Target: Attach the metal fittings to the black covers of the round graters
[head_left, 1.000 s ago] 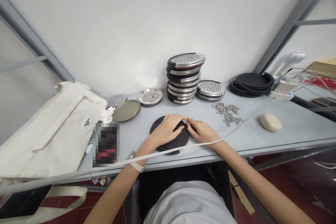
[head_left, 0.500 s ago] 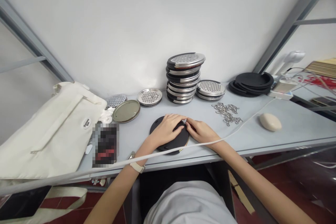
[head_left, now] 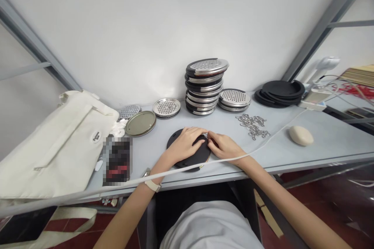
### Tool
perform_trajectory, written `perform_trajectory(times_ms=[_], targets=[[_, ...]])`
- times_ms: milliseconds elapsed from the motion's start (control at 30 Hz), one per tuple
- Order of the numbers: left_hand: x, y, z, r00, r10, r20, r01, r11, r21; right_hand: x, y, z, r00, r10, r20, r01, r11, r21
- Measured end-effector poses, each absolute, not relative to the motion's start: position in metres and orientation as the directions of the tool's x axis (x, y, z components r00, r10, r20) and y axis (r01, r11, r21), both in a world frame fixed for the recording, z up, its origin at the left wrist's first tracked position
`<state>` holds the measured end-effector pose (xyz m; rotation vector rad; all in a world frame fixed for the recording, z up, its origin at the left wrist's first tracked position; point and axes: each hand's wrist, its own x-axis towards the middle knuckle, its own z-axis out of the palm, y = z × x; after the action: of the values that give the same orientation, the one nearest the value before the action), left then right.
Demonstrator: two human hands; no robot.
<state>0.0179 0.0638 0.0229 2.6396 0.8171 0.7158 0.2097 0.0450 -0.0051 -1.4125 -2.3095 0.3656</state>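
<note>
On the near part of the table lies a round black holder (head_left: 191,160), with a thin yellowish rim showing at its right edge. My left hand (head_left: 187,142) grips it from above, fingers reaching over its far edge and thumb on top. At the holder's upper right edge, the fingers of my right hand (head_left: 223,146) are pinched together, close to my left fingertips. What they pinch is hidden. Several small metal hooks (head_left: 253,126) lie in a loose pile beyond my right hand.
A tall stack of graters in black holders (head_left: 206,85) stands against the wall, beside a shorter grater stack (head_left: 234,99). Black holders (head_left: 279,93), a pale rounded object (head_left: 300,135), loose grater plates (head_left: 166,107) and a white bag (head_left: 58,144) surround them. A white cable (head_left: 187,166) crosses in front.
My right fingers have shifted slightly at the holder's edge, and the shiny bit seen between them is now mostly covered. My left hand and the holder stay in place.
</note>
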Motion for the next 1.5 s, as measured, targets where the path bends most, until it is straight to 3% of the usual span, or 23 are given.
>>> perform_trajectory(times_ms=[633,1500], targets=[[0.0193,0.0635,0.0234,0.713,0.586,0.385,0.447,-0.803,0.393,0.2088,0.0475,-0.0079,-0.398,0.895,0.202,0.810,0.446,-0.381],[0.0181,0.0627,0.0246,0.720,0.583,0.377,0.438,-0.802,0.405,0.2075,0.0457,-0.0065,-0.278,0.929,0.244,0.803,0.364,-0.471]])
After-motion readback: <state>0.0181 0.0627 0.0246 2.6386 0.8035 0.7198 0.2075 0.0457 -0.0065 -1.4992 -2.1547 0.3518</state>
